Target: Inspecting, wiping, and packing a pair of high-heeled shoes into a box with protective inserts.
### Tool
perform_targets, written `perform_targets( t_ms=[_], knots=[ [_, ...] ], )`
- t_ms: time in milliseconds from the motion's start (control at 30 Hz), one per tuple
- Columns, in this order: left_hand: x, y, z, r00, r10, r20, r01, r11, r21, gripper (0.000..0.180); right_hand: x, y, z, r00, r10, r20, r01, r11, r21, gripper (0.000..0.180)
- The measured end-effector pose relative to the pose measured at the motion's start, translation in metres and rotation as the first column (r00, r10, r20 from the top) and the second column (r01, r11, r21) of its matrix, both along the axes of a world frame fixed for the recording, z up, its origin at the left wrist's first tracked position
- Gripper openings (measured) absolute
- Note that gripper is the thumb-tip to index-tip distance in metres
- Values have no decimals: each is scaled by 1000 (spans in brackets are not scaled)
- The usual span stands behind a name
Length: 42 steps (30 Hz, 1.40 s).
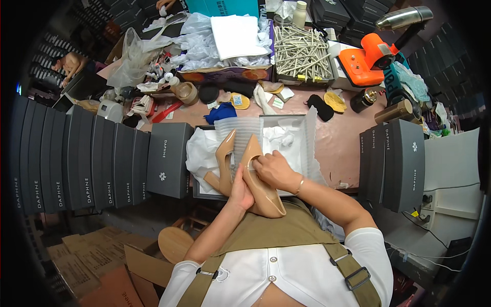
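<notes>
A glossy beige pump (261,193) is held over the near edge of an open grey shoebox (209,195), its pointed toe facing away from me. My left hand (241,190) wraps round the shoe's side from the left. The fingers of my right hand (276,169) are curled and reach into the shoe's opening; whatever they may hold inside is hidden. The matching beige pump (223,162) lies just left, on the box's wrapping. White tissue paper (202,153) and a ribbed translucent foam sheet (310,143) line the box.
Grey shoeboxes (97,158) stand in a row at left, more shoeboxes (401,163) at right. Across the pink table (332,158) are a box of pale sticks (303,53), a carton of plastic wrapping (197,46) and an orange device (360,64). Flattened cartons (84,256) lie lower left.
</notes>
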State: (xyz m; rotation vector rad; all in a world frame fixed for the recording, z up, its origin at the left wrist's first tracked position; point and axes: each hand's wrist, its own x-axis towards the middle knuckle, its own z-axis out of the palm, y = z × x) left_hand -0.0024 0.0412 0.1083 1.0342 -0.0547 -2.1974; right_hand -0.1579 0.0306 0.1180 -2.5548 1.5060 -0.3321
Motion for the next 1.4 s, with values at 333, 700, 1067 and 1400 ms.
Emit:
perform_targets(
  t_ms=[333, 700, 1067, 1400],
  knots=[
    [6, -5, 4, 994, 90, 67, -92, 995, 30, 60, -8, 18, 18, 987, -22, 162, 44, 990, -132, 8],
    [11, -4, -2, 999, -8, 53, 11, 998, -56, 66, 29, 6, -9, 862, -186, 472, -102, 849, 519, 60],
    [8, -14, 0, 992, -43, 116, 58, 991, -124, 63, 54, -35, -20, 878, -357, 319, 96, 785, 612, 77],
    [43, -79, -17, 917, -192, 350, 329, 859, -391, 51, 67, -11, 27, 918, -270, 292, 3, 739, 674, 86]
  ],
)
